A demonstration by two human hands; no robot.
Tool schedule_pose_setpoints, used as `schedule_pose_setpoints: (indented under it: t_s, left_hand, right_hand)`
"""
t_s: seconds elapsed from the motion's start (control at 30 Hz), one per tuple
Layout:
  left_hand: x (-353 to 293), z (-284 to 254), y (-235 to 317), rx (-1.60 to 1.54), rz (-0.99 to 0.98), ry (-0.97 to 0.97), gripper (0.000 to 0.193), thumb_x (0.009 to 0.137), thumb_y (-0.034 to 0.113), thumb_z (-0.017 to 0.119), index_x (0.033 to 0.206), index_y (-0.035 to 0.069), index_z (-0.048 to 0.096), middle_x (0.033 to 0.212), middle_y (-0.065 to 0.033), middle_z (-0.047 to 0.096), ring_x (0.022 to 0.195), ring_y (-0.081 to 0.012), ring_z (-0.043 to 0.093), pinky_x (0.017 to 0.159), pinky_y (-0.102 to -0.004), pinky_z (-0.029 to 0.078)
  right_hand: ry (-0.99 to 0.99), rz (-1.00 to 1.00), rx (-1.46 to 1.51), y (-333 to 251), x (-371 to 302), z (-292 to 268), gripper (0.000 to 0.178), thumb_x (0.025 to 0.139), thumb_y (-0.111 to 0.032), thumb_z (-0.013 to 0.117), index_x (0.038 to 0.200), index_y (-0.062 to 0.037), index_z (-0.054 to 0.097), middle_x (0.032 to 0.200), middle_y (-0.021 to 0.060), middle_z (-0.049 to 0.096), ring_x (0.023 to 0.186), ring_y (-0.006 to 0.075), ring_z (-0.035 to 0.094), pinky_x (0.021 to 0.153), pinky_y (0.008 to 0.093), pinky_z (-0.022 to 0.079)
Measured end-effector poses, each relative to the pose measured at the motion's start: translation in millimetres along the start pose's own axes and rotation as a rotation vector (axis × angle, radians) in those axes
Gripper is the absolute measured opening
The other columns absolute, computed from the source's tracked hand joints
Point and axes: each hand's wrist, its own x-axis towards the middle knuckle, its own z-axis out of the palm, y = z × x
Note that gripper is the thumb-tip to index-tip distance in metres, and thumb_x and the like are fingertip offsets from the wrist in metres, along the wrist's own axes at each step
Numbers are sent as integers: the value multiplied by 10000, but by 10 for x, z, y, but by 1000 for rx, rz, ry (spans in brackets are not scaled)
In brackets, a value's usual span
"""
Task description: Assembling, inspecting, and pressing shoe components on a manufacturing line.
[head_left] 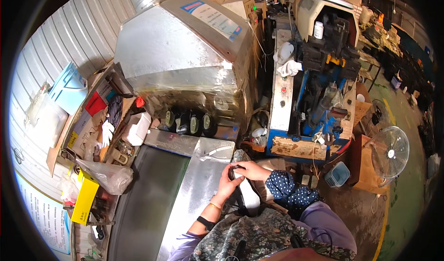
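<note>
A black shoe (250,199) with a long white face is tilted against my apron, in front of my body. I cannot tell whether the white part is the sole or the lining. My left hand (226,184) grips its far end from the left, with the thumb over the white face. From the right, my right hand (255,171) closes on the same end, its fingers meeting the left hand's at a dark rim. Beyond my hands, several dark shoes (195,124) stand in a row at the mouth of a metal hooded machine (185,53).
A dark conveyor belt (148,201) and a metal table (182,214) lie to my left. Further left, a cluttered shelf holds a yellow box (84,198) and a white glove (107,132). On the right stand a blue-framed machine (296,143), a bucket (337,174) and a fan (391,153).
</note>
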Motion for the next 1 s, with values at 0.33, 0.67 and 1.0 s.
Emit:
schedule_pose_setpoints:
  t_s: [0.33,0.67,1.0]
  left_hand:
    - [-64,-121,-1,261,187,72,701,780,185,825,1375,11,499,1282,-197,591,1223,-347,570,1053,-410,449]
    - [-15,24,165,362,108,117,749,780,245,832,1412,34,490,1338,-223,579,1242,-351,582,1047,-405,476]
    - [-24,118,253,366,60,77,740,776,280,824,1399,50,497,1360,-216,566,1254,-371,572,1042,-407,476]
  right_hand:
    - [248,-18,-187,-173,-35,318,329,977,-240,637,1269,-91,672,1082,196,729,982,354,717,829,403,565]
    - [468,-8,-295,-264,-201,229,234,953,-174,668,1125,-16,654,1030,221,702,962,396,691,808,422,550]
    - [461,-128,-602,-45,-319,90,215,1020,-115,548,1212,-22,574,998,250,696,922,442,678,787,481,548]
